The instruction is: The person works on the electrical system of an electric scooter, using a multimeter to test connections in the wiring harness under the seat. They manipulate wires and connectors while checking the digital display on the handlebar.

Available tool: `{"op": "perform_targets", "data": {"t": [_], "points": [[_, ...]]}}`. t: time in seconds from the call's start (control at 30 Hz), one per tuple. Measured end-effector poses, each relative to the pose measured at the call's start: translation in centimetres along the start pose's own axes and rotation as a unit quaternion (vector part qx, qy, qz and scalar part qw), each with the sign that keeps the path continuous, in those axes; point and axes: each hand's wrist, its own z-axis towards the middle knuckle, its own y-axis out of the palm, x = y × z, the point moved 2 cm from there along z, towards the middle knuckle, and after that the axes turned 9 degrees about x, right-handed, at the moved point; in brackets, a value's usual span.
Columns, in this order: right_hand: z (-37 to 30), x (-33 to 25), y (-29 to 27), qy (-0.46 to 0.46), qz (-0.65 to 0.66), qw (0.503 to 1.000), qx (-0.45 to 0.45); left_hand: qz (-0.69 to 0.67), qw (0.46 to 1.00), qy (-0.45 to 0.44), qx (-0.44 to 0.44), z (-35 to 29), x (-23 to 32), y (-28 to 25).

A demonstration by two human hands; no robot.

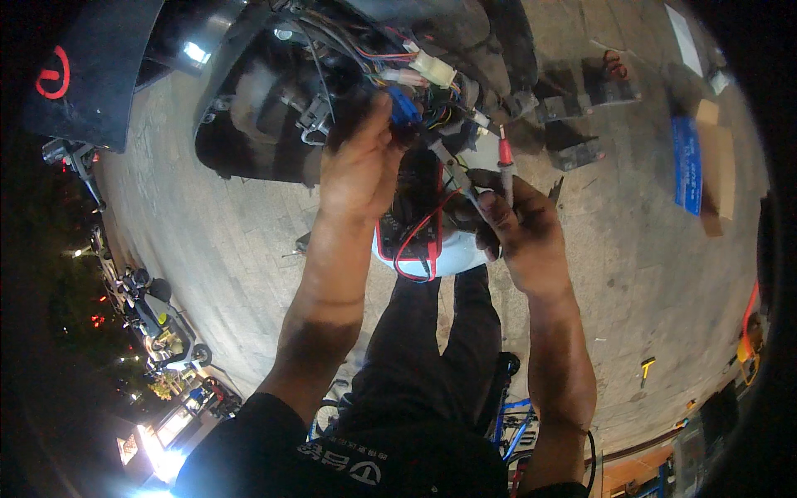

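At the wiring of a vehicle's dark body, my left hand (359, 170) is closed against a blue plug connector (404, 106), its fingers partly hidden. My right hand (527, 236) is closed round a test probe with a red tip end (505, 151), which points up. A grey, narrow piece (455, 173) runs from those same fingers toward the wires; its kind is unclear. Between my forearms lies a red-edged black multimeter (384, 236) with a red lead (415, 234) looping over it. White connectors (433, 68) and coloured wires hang just above my hands.
Under the multimeter shows a pale blue rounded surface (461, 256). Dark box-like parts (577, 153) lie on the paved floor to the right, beyond them a blue-and-brown carton (687, 166). A yellow-handled tool (647, 365) lies lower right. Parked scooters (166, 324) line the left.
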Motion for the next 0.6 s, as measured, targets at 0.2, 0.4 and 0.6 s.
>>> {"op": "perform_targets", "data": {"t": [0.2, 0.4, 0.6], "points": [[1.5, -1.5, -1.5, -0.050, 0.014, 0.999, -0.007, -0.008, 1.000, 0.001, 0.028, 0.4, -0.1, 0.2], [3.0, -3.5, -2.4, -0.077, -0.036, 0.996, 0.001, 0.007, 1.000, -0.002, 0.013, 0.7, 0.1, 0.3], [4.4, -4.6, -3.2, -0.084, -0.073, 0.994, 0.017, 0.035, 0.999, 0.004, 0.002, 0.5, 0.3, 0.4]]}}
